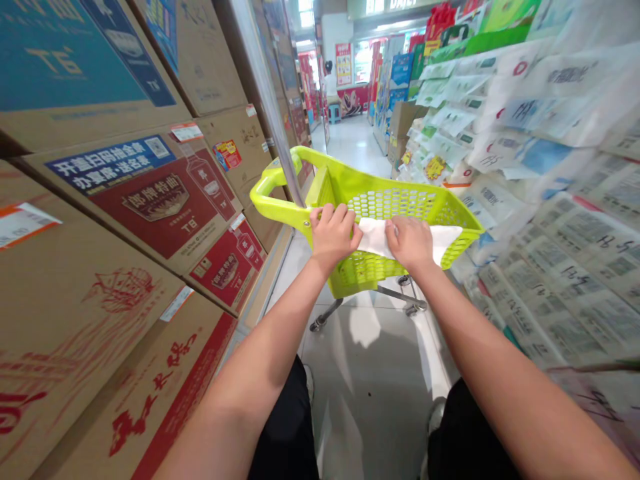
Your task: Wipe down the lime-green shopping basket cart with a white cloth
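Observation:
A lime-green plastic shopping cart (380, 180) with a perforated basket stands right in front of me, side-on. My left hand (334, 233) is closed over its near rim, close to the handle end. Along the same rim lies a white cloth (375, 235), draped to both sides of my right hand (411, 241). The fingers of that hand curl over the rim with the cloth pressed under them. Whether the cloth is fabric or paper, I cannot tell. A metal pole (267, 87) rises from the cart beside its looped handle (273, 193).
Stacked cardboard cartons (165, 200) wall the left side. On the right, packs of tissue paper (540, 147) are piled high. The cart's wheels (415, 308) rest on a shiny tiled floor (370, 380). Far down the aisle a person (330, 83) is by a blue stool (334, 112).

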Available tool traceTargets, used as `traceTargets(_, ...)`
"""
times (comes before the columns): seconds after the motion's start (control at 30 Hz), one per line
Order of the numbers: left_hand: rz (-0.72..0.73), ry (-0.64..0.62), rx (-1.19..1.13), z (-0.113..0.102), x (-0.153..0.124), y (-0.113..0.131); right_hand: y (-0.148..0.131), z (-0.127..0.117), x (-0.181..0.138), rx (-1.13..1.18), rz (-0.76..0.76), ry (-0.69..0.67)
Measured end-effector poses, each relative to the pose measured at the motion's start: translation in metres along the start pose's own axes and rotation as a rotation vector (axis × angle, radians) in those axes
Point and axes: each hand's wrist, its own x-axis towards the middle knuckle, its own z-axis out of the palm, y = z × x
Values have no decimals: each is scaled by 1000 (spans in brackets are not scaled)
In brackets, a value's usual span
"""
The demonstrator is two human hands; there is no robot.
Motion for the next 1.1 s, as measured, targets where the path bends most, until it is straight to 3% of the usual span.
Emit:
traceTargets(0.13,-16,-10,33,3,5,-11,59,9,-10,-95,90,40)
traceTargets(0.23,-85,-3,18,4,6,-2,68,15,-12,-103,124,78)
traceTargets(0.33,-101,-12,-20,2,4,18,41,16,-7,-62,141,115)
traceTargets(0.47,-95,-32,-90,-2,0,41,-19,8,3,98,12,90)
traceTargets(0.57,-92,-41,-129,-9,-2,44,-38,0,9,171,-79,54)
traceTargets(0.63,-62,-60,-129,-14,-2,36,-28,-2,10,157,-105,16)
traceTargets(0.73,12,-53,-155,-24,-4,16,13,3,8,66,-14,1)
traceTargets(0.87,68,102,-205,-39,-6,-14,74,14,4,-44,177,50)
traceTargets(1.0,-167,454,-153,-57,-6,-47,98,18,6,-33,242,55)
traceTargets(1.07,-315,533,-180,-61,-6,-67,90,17,9,-22,247,57)
traceTargets(1.1,-346,513,-208,-60,-6,-76,81,15,9,-10,231,56)
